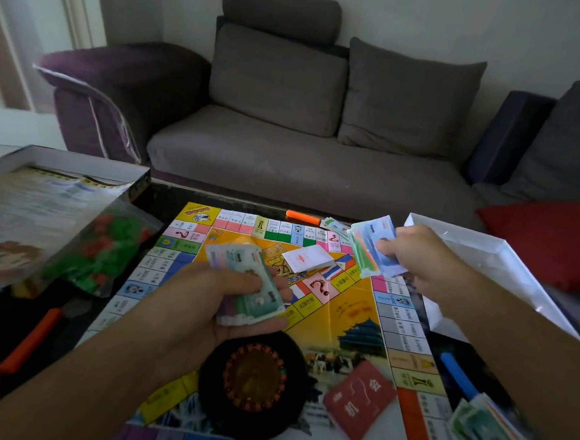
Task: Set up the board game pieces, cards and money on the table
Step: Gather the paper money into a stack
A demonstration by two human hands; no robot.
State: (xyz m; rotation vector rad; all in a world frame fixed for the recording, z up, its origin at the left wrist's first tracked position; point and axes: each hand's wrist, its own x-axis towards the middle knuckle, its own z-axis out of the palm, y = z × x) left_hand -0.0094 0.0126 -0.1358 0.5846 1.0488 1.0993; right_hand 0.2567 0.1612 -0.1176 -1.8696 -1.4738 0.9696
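Observation:
A colourful game board [350,313] lies open on the dark table. My left hand [214,304] grips a thick stack of paper money [249,285] above the board's middle. My right hand [413,252] pinches a smaller fan of notes [372,249] over the board's far right corner. A black roulette-style spinner [253,382] sits on the near part of the board. Beside it lies a red card deck [360,403]. A white card deck [310,257] rests near the board's centre. More notes [500,437] lie at the near right, and a few others [336,226] at the far edge.
The open game box [27,180] with a bag of red and green pieces [101,248] stands at the left. A white box lid [484,264] sits at the right. Orange sticks [302,217] [29,342] and a blue stick [459,376] lie on the table. A grey sofa [305,135] is behind.

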